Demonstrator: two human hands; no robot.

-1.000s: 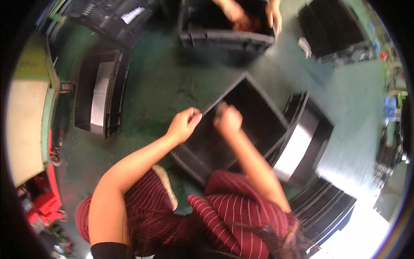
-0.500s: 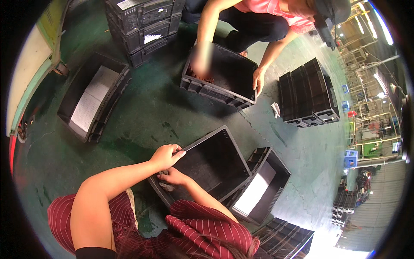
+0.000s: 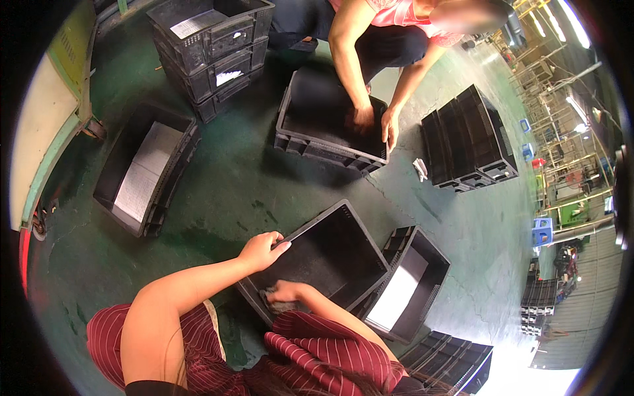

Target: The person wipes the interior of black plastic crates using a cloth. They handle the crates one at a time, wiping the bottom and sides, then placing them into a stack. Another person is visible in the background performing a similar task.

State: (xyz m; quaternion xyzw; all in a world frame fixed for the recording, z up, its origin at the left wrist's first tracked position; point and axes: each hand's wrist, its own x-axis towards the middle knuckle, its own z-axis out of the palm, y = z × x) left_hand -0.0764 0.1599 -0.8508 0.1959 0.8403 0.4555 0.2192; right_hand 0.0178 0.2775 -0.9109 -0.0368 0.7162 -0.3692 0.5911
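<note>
A black plastic crate (image 3: 325,259) stands tilted in front of me, its open side facing up toward me. My left hand (image 3: 259,253) is closed over its left rim, thumb on the inner side. Inside the crate, low near its left wall, my right hand (image 3: 288,290) presses a crumpled dark grey cloth (image 3: 282,306) against the surface. The crate's right side overlaps another black crate (image 3: 436,277) that has a white sheet (image 3: 397,292) lying in it.
Across from me a crouching person has one hand (image 3: 361,120) inside a black crate (image 3: 330,148) and the other on its rim. Stacked crates (image 3: 218,63) rise at the far left; more crates (image 3: 467,142) stand at right. A crate with paper (image 3: 145,170) lies left.
My right hand has slid the cloth a little rightward and nearer inside the crate. My left hand keeps its grip. The other person's hand has moved from the left to the right of their crate.
</note>
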